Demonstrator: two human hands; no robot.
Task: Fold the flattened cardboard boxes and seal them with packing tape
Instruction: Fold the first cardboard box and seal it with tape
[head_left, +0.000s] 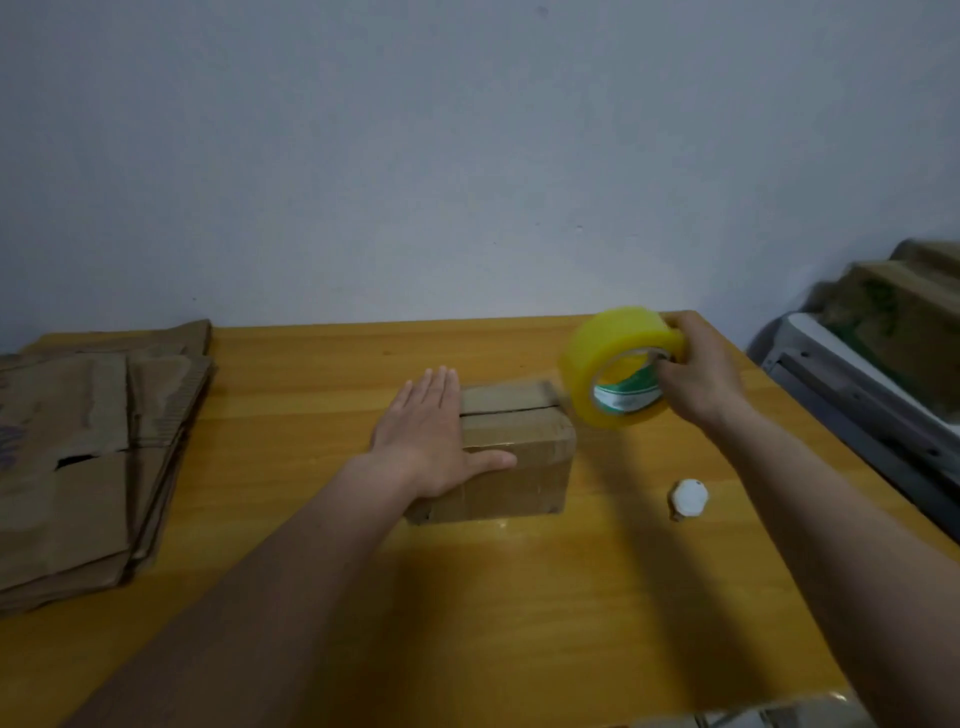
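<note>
A small folded cardboard box (519, 447) sits in the middle of the wooden table (311, 374), its top flaps closed with a seam running left to right. My left hand (431, 431) lies flat on the box's left part, fingers together, thumb along the front edge. My right hand (696, 369) grips a yellow roll of packing tape (613, 364) just above the box's right end, fingers through the core. A stretch of clear tape seems to run from the roll down to the box's right side.
A stack of flattened cardboard boxes (78, 457) lies on the table's left side. A small white cap-like object (688, 498) stands to the right of the box. Off the table's right edge are a white frame (852, 384) and more cardboard (893, 306). A wall rises behind.
</note>
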